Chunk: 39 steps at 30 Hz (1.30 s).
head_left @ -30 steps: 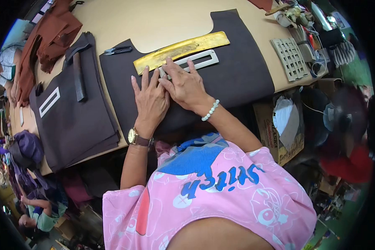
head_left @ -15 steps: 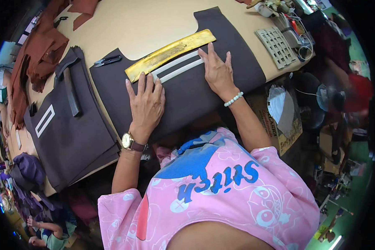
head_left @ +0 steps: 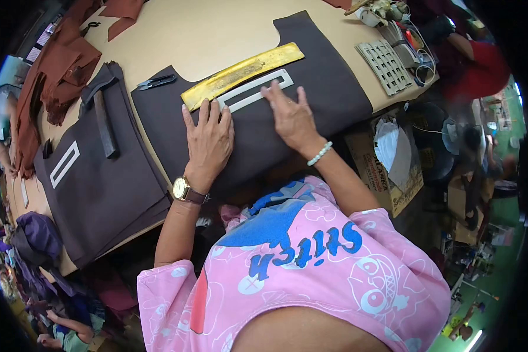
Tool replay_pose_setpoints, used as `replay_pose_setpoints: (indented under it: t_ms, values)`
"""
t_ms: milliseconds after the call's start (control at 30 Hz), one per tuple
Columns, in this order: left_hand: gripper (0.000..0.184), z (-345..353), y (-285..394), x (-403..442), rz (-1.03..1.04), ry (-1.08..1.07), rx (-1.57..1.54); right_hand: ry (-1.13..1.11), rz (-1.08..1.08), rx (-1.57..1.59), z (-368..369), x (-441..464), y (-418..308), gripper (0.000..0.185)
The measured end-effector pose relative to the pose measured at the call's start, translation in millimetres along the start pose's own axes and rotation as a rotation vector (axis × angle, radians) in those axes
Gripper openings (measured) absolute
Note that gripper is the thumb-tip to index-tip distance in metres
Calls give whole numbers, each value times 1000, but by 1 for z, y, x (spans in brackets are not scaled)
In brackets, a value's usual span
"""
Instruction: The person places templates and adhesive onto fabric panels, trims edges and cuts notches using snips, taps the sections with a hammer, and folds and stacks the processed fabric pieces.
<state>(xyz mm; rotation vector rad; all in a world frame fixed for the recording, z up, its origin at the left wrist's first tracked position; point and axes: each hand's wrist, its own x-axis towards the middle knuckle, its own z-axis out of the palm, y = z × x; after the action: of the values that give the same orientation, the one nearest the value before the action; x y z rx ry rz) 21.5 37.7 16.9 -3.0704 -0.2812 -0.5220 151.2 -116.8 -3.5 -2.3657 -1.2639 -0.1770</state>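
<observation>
A dark brown sheet [head_left: 334, 76] lies on the table before me. Along its cut-out edge rests a worn yellow strip [head_left: 243, 71], with a white rectangular frame [head_left: 246, 104] just below it. My left hand [head_left: 210, 141] lies flat, its fingertips at the left end of the frame and close to the strip. Over the frame's right part, my right hand [head_left: 294, 120] is slightly blurred with its fingers apart; whether they touch the frame I cannot tell. Neither hand grips anything.
To the left, a stack of dark sheets [head_left: 111, 188] carries a hammer [head_left: 104, 126] and another white frame [head_left: 54, 176]. Thread snips [head_left: 154, 82] lie near the cut-out. Reddish-brown scraps [head_left: 64, 70] and a slotted beige tray [head_left: 385, 67] sit farther out. Other people are at the sides.
My right hand has drawn back left and down from the frame's right end, uncovering it. My left hand stays almost where it was.
</observation>
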Motion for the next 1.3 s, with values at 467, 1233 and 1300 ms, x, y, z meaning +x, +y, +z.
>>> replay_pose_setpoints:
  t_ms: [467, 1233, 1300]
  values:
    - [35, -2, -16, 76, -187, 376, -318, 311, -179, -135, -41, 116, 42, 45]
    - [62, 34, -16, -1, -668, 171, -23, 175, 350, -441, -47, 86, 191, 35]
    - [60, 26, -18, 1, -728, 201, 35, 325, 212, -526, -51, 83, 197, 37]
